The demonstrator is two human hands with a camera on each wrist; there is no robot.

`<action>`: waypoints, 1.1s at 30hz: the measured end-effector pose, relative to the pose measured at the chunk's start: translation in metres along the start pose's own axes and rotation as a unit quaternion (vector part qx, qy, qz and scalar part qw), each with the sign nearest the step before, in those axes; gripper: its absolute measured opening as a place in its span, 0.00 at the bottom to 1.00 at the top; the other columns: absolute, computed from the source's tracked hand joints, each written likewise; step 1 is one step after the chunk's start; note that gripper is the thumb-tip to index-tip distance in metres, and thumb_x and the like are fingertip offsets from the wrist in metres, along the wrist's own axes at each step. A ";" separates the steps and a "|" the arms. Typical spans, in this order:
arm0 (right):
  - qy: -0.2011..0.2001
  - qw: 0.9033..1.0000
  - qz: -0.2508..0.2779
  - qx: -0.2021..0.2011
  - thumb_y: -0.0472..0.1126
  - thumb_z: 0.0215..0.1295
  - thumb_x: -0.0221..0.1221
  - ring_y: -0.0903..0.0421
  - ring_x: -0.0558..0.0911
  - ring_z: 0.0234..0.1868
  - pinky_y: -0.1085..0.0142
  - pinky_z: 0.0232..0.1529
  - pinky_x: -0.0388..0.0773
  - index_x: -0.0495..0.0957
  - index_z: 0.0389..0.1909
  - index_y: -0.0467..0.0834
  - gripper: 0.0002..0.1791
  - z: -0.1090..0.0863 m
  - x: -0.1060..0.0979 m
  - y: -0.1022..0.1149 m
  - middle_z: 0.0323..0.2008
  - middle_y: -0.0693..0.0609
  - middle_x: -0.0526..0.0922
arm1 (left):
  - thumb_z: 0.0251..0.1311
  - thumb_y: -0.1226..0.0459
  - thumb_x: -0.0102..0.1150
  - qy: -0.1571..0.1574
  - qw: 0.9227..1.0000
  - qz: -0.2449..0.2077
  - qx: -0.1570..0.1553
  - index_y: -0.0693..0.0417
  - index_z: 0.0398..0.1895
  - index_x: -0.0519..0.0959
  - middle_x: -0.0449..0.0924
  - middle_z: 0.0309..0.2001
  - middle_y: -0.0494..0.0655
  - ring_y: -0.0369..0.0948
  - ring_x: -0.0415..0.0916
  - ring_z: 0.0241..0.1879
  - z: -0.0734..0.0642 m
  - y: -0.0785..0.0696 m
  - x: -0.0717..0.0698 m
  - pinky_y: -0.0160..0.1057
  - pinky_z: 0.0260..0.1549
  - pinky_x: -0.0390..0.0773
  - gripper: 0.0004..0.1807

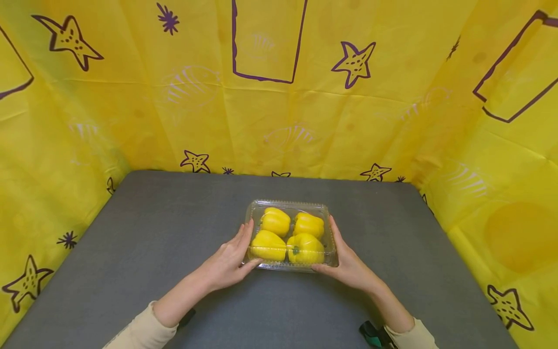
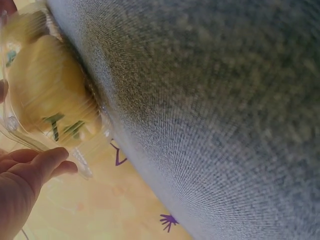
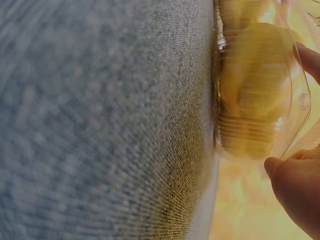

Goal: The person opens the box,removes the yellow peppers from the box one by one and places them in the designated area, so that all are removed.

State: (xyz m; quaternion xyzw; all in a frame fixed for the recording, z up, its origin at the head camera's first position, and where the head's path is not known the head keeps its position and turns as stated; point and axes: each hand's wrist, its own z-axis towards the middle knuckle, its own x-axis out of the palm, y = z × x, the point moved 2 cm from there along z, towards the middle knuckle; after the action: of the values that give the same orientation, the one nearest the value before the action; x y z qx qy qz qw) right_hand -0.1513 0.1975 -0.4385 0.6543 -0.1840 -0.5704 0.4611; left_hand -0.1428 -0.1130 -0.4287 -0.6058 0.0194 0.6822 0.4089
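A clear plastic clamshell box (image 1: 287,266) with a ribbed rim stands at the middle of the grey table, its lid down. Inside it lie several yellow bell peppers (image 1: 269,245) in two rows; green stems show through the plastic in the left wrist view. My left hand (image 1: 231,259) grips the box's left side, thumb at the near corner and fingers along the side. On the opposite side my right hand (image 1: 348,266) holds it the same way. In the right wrist view the ribbed base of the box (image 3: 245,132) appears to rest on the tabletop.
The grey cloth-covered table (image 1: 174,208) spreads out around the box. Yellow fabric (image 1: 261,116) printed with starfish and fish outlines hangs behind the table and along both sides. Dark straps (image 1: 372,334) show near the cream sleeves (image 1: 146,327).
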 end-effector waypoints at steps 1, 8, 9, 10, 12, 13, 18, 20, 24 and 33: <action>0.002 1.000 0.002 0.000 0.54 0.52 0.72 0.42 0.42 0.76 0.35 0.67 0.48 0.27 0.78 0.51 0.69 0.000 0.000 0.000 0.78 0.52 0.31 | 0.61 0.55 0.65 0.003 1.000 -0.001 0.001 0.72 0.74 0.44 0.49 0.72 0.71 0.62 0.52 0.70 0.000 0.000 0.000 0.62 0.57 0.68 0.52; 0.020 1.000 0.020 -0.001 0.53 0.53 0.72 0.45 0.38 0.76 0.35 0.68 0.45 0.25 0.77 0.57 0.68 0.000 -0.001 -0.004 0.77 0.53 0.28 | 0.62 0.63 0.64 -0.003 1.000 -0.004 0.020 0.71 0.75 0.44 0.53 0.69 0.73 0.61 0.59 0.67 -0.003 0.004 -0.004 0.57 0.55 0.72 0.48; 0.023 0.999 0.023 -0.002 0.53 0.54 0.72 0.45 0.37 0.76 0.36 0.68 0.45 0.24 0.77 0.58 0.68 0.000 -0.002 -0.004 0.77 0.53 0.28 | 0.62 0.64 0.64 -0.006 1.000 -0.003 0.025 0.71 0.75 0.44 0.54 0.69 0.74 0.61 0.64 0.64 -0.003 0.004 -0.004 0.56 0.53 0.73 0.47; 0.026 0.999 0.027 -0.003 0.53 0.54 0.72 0.46 0.36 0.76 0.36 0.68 0.44 0.24 0.77 0.59 0.68 -0.001 -0.003 -0.004 0.77 0.53 0.27 | 0.62 0.66 0.64 -0.009 1.000 -0.003 0.030 0.71 0.75 0.45 0.55 0.68 0.74 0.61 0.66 0.63 -0.004 0.005 -0.005 0.55 0.52 0.75 0.47; 0.030 0.999 0.031 -0.011 0.51 0.55 0.71 0.46 0.36 0.76 0.36 0.68 0.43 0.24 0.77 0.58 0.68 -0.001 -0.003 -0.004 0.77 0.52 0.27 | 0.62 0.67 0.63 -0.012 0.999 -0.005 0.036 0.71 0.74 0.46 0.56 0.68 0.74 0.61 0.67 0.62 -0.006 0.005 -0.006 0.53 0.50 0.76 0.46; 0.032 0.999 0.031 -0.013 0.51 0.55 0.71 0.46 0.36 0.76 0.36 0.68 0.43 0.24 0.77 0.57 0.68 -0.001 -0.003 -0.004 0.77 0.51 0.27 | 0.62 0.66 0.63 -0.012 0.999 -0.004 0.038 0.71 0.74 0.45 0.56 0.68 0.74 0.61 0.67 0.62 -0.007 0.005 -0.006 0.53 0.50 0.76 0.46; 0.032 0.999 0.032 -0.012 0.52 0.55 0.71 0.47 0.36 0.76 0.36 0.68 0.43 0.25 0.77 0.56 0.67 -0.001 -0.003 -0.003 0.77 0.49 0.27 | 0.62 0.64 0.64 -0.020 0.999 0.001 0.035 0.71 0.74 0.46 0.57 0.67 0.75 0.62 0.63 0.64 -0.008 0.006 -0.007 0.54 0.51 0.75 0.47; 0.029 0.999 0.031 -0.010 0.51 0.55 0.71 0.47 0.36 0.76 0.35 0.68 0.43 0.25 0.77 0.56 0.67 -0.001 -0.003 -0.003 0.77 0.50 0.27 | 0.62 0.63 0.64 -0.021 0.999 -0.001 0.027 0.69 0.75 0.46 0.57 0.68 0.74 0.62 0.62 0.64 -0.007 0.006 -0.007 0.55 0.52 0.75 0.47; 0.019 0.999 0.022 -0.014 0.52 0.54 0.72 0.48 0.37 0.76 0.36 0.68 0.45 0.27 0.78 0.55 0.67 -0.002 -0.004 -0.004 0.78 0.53 0.30 | 0.61 0.61 0.66 -0.024 1.000 -0.012 0.014 0.64 0.76 0.47 0.56 0.69 0.71 0.60 0.60 0.66 -0.009 0.008 -0.007 0.56 0.53 0.73 0.48; -0.010 0.999 -0.038 -0.037 0.55 0.52 0.72 0.44 0.44 0.76 0.34 0.66 0.51 0.35 0.79 0.54 0.65 -0.003 -0.005 -0.004 0.78 0.50 0.38 | 0.58 0.53 0.68 -0.039 0.999 -0.013 -0.024 0.52 0.78 0.51 0.59 0.72 0.59 0.52 0.57 0.70 -0.015 0.007 -0.010 0.57 0.57 0.71 0.49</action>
State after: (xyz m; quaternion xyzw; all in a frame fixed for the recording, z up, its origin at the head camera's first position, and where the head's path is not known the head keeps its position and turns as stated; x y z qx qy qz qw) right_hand -0.1511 0.2050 -0.4392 0.6378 -0.1428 -0.6001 0.4611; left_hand -0.1353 -0.1307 -0.4270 -0.5888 -0.0214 0.7000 0.4036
